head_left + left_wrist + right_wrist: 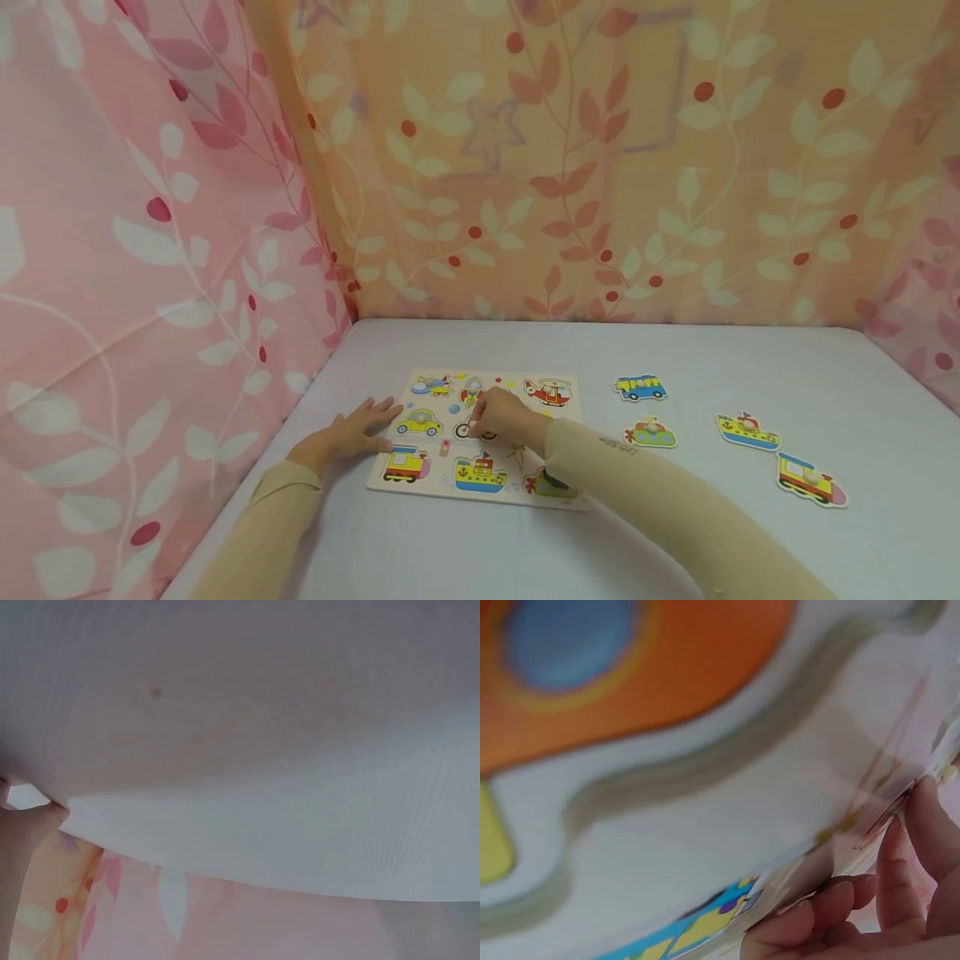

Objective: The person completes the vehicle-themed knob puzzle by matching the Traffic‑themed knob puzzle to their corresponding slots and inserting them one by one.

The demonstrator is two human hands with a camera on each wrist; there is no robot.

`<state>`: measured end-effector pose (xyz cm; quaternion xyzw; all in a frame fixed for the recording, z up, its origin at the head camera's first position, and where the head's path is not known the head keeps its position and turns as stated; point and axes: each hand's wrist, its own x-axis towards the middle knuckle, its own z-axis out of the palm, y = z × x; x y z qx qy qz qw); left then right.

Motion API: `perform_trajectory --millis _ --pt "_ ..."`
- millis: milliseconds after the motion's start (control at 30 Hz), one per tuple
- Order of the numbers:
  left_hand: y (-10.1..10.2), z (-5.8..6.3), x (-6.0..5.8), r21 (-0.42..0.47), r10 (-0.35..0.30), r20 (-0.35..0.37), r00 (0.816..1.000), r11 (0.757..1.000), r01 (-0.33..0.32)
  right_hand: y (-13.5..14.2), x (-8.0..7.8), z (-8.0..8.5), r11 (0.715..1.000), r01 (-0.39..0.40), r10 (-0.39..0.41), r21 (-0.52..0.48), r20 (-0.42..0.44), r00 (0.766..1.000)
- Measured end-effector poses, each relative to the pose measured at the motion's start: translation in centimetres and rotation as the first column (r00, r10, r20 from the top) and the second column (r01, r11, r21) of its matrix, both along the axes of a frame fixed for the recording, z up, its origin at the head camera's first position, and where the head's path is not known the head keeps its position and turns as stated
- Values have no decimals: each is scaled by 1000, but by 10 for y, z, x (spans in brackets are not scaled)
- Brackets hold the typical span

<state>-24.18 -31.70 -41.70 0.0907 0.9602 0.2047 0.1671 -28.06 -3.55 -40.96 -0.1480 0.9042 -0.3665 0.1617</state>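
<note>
A wooden peg puzzle board (480,493) with vehicle pictures lies on the table. My right hand (508,417) is over its middle, thumb and fingertip pinching at a motorcycle puzzle piece (462,430), whose wheels show beside the fingers. The right wrist view shows the pinching right hand (900,877) low over the board, its knob hidden. My left hand (352,432) rests at the board's left edge with fingers spread. The car piece (418,422), rocket piece (472,390) and helicopter piece (550,392) sit in the board.
Right of the board lie a bus piece (641,387), a submarine piece (651,432), a ship piece (748,430) and a train piece (810,479), with knobs up. Patterned curtains (600,167) hang behind and beside the white table (675,533).
</note>
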Motion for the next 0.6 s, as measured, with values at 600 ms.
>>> perform_trajectory --millis 600 --pt "5 2 1 -12 13 3 1000 1000 -13 55 5 17 974 90 -95 -209 -12 995"
